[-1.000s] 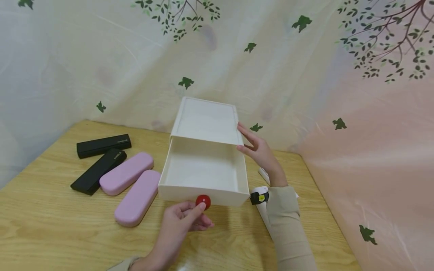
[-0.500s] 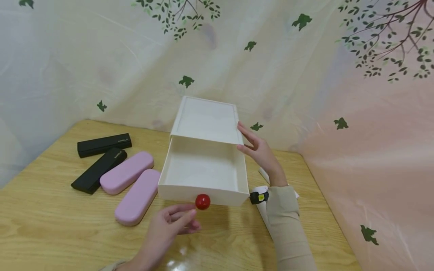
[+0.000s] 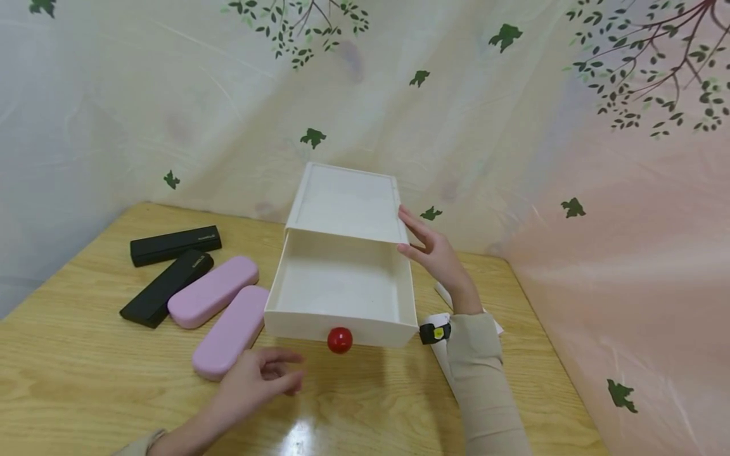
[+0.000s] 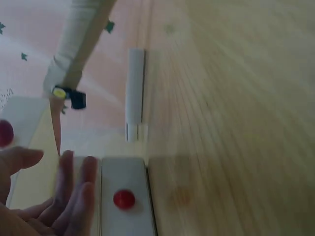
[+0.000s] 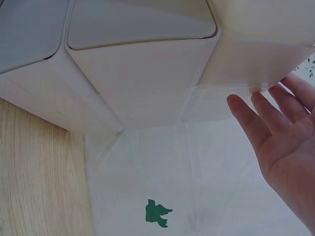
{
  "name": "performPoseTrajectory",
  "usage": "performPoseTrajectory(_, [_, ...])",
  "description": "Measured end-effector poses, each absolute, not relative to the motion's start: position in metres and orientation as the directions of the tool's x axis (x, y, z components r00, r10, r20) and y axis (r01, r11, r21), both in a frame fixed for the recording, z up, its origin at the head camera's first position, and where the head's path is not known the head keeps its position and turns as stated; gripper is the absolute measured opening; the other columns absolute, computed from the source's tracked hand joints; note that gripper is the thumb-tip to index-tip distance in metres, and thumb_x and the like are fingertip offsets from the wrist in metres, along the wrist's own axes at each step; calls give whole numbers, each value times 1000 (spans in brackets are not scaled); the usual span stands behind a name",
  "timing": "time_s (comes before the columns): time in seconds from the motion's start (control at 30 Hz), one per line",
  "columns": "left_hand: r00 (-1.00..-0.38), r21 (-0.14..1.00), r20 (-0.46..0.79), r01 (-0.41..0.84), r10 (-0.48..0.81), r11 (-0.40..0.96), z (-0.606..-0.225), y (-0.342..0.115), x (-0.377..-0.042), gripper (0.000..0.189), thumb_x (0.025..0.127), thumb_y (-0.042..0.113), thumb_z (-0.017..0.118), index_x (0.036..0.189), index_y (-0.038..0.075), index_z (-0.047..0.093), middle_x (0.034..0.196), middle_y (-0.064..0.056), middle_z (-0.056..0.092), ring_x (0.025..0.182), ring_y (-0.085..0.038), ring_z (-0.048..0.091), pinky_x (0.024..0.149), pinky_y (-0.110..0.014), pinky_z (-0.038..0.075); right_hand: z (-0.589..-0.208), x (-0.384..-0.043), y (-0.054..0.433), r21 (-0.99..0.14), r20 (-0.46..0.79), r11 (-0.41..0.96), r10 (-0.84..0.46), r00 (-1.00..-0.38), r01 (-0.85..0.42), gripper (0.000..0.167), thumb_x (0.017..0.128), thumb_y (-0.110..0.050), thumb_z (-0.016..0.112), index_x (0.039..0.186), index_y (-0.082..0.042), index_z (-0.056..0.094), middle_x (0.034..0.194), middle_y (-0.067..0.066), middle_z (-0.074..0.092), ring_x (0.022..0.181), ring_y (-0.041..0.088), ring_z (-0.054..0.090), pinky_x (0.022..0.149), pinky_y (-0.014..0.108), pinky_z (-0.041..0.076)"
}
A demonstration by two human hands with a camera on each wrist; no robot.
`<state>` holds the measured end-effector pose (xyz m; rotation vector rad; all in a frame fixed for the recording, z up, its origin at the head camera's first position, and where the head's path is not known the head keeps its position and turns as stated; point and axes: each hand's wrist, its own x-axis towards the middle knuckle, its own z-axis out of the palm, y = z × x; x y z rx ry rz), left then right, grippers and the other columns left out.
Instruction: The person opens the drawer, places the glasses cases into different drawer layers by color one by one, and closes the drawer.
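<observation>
A white drawer (image 3: 305,326) with a round red knob (image 3: 339,341) juts toward me from a white drawer cabinet (image 3: 349,201); its white floor shows in the head view. Left of the knob and apart from it is my left hand (image 3: 253,380), fingers loosely bent with nothing in them. My right hand (image 3: 439,256) rests with its fingertips at the cabinet's right side, by the top edge. Below the pulled-out drawer, the left wrist view shows a closed drawer front (image 4: 125,172) with its own red knob (image 4: 124,199).
Two black oblong cases (image 3: 175,246) and two pink rounded cases (image 3: 230,332) lie on the wooden table (image 3: 85,380) at left. A long white object (image 3: 443,364) lies beside the right forearm. Printed sheeting (image 3: 228,114) hangs behind and at right.
My left hand has let go of the red knob and drawn back to the left. My right hand and the pulled-out drawer stay in place.
</observation>
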<state>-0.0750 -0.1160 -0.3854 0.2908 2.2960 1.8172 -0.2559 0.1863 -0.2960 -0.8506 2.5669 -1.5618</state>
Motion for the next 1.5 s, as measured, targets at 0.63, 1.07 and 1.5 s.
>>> performPoseTrajectory(0.63, [-977, 399, 199, 146, 70, 905, -382, -159, -115, 30, 81, 29, 73, 100, 6, 73, 87, -9, 70, 73, -20, 61, 54, -36, 47, -298, -255, 187, -826, 256, 351, -464, -848, -441, 63, 95, -22, 63, 151, -20, 35, 163, -4, 19, 150, 23, 20, 111, 53, 36])
performPoseTrajectory(1.07, [-993, 263, 58, 114, 102, 958, -393, -173, -123, 68, 77, 39, 79, 130, 5, 52, 123, -33, 50, 105, -50, 53, 74, -65, 49, -297, -256, 188, -825, 253, 357, -460, -851, -438, 63, 95, -23, 63, 151, -22, 35, 162, -11, 20, 150, 23, 20, 111, 52, 36])
performPoseTrajectory(1.5, [-993, 272, -31, 102, 114, 957, -398, -178, -129, 82, 74, 38, 81, 140, 8, 44, 113, -38, 52, 88, -44, 59, 65, -56, 50, -296, -257, 187, -826, 250, 359, -456, -854, -434, 62, 96, -17, 61, 151, -21, 34, 163, -7, 19, 150, 23, 20, 112, 52, 36])
